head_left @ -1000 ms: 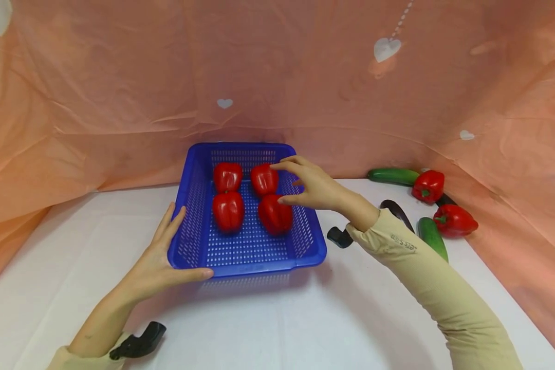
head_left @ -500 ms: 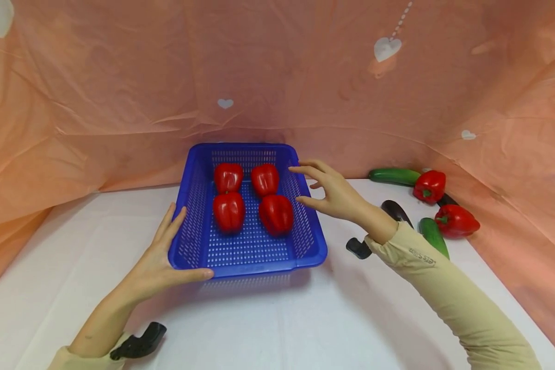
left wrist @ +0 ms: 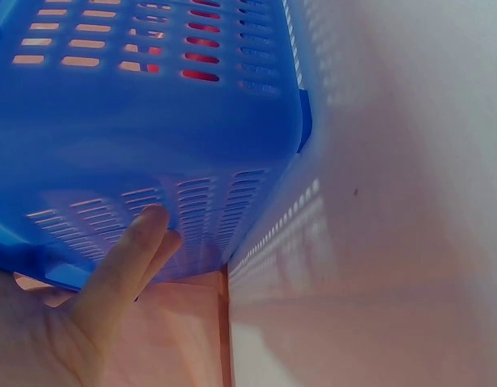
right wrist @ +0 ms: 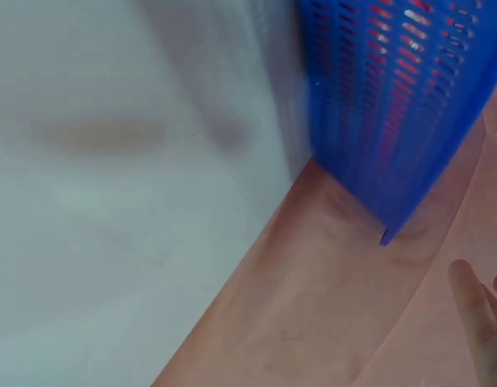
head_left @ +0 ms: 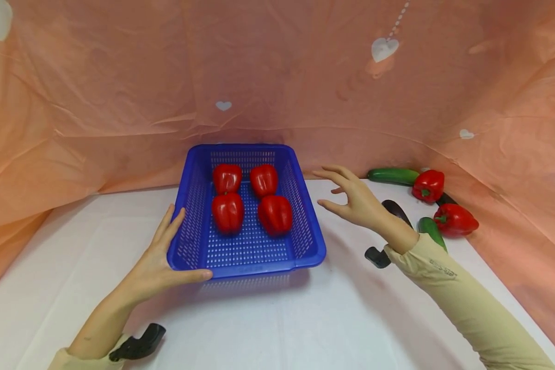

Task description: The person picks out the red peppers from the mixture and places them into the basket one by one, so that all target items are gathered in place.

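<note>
A blue rectangular plastic basket with slotted walls (head_left: 259, 269) sits at the centre of the frame, holding four glossy red bell peppers (head_left: 228, 213) in two rows of two. Its long axis, as far as this angle lets one judge, runs from the bottom toward the top of the frame.

The left hand (head_left: 154, 267) is the nearer: it touches the basket's lower-left corner, thumb laid straight along the near rim, fingers spread against the left side. The right hand (head_left: 358, 203) hangs in the air just beyond the right rim, not touching it, thumb and fingers parted, holding nothing. The basket thus lies between the two hands, to the left of the right one.

On the other side of that hand, at the right of the frame, lie a dark purple glossy eggplant (head_left: 396, 209), partly hidden by the right arm, a long green cucumber (head_left: 393, 176) and two loose red bell peppers (head_left: 455, 220).

The far rim stands close to the peach cloth backdrop (head_left: 277, 77), leaving little room upward; the white tabletop (head_left: 277, 329) gives room toward the bottom and lower left, and a strip separates the basket from the loose vegetables.
</note>
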